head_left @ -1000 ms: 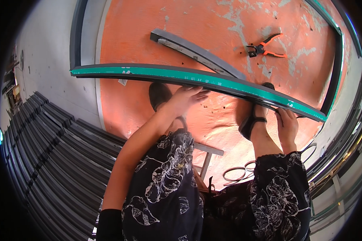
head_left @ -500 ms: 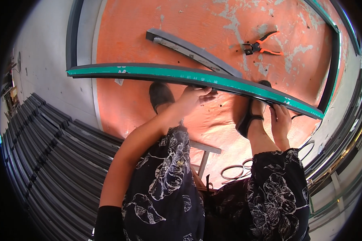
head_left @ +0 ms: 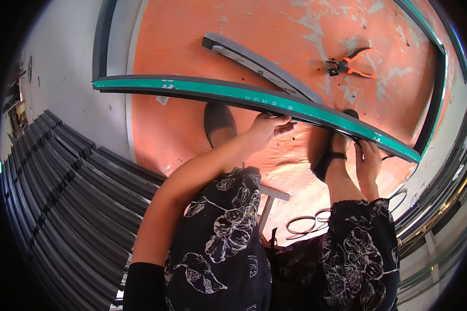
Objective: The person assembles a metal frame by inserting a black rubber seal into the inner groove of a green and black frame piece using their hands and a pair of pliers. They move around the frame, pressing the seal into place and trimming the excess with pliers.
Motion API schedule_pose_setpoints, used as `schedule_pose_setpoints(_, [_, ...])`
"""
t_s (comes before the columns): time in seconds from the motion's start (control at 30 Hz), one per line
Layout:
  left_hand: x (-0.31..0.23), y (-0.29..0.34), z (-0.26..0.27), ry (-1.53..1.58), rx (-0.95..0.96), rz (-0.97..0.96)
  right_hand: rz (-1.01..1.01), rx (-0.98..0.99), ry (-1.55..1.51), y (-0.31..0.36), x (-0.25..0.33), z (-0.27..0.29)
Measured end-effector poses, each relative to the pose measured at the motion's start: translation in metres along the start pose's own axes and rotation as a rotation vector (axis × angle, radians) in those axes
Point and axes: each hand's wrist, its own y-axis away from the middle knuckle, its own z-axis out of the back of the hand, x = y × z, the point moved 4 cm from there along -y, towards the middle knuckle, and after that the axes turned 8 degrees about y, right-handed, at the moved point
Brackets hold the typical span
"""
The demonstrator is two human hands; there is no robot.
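A dark grey frame (head_left: 99,52) with green film along its faces lies across in front of me. My left hand (head_left: 267,129) is at the near bar's underside, right of its middle, fingers curled together and pinching at a thin black strip (head_left: 327,126) along that edge. Further right, my right hand (head_left: 368,159) has thumb and fingers closed on the same strip, close to the frame's right corner. A black cord, apparently the strip's continuation, runs from beside this hand toward loops (head_left: 302,224) on the floor. The fingertips' exact contact is partly hidden under the bar.
Inside the frame, orange-handled pliers (head_left: 350,63) and a loose grey bar (head_left: 259,65) lie on the worn orange floor (head_left: 176,31). Stacked dark profiles (head_left: 72,192) fill the left side; more long profiles (head_left: 441,171) line the right. A small stool (head_left: 269,199) shows between my legs.
The whole view has shifted slightly, so the frame, pliers and floor sit a little further right. Both hands keep nearly the same places along the bar.
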Motion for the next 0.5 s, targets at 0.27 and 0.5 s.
schedule_pose_setpoints(0.27, [-0.054,0.044,0.047,0.231,-0.249,-0.353,0.009,0.012,0.003,-0.001,-0.007,0.002])
schedule_pose_setpoints(0.5, [-0.087,0.064,0.079,0.208,-0.355,-0.460,0.084,-0.003,0.026,-0.004,-0.003,0.007])
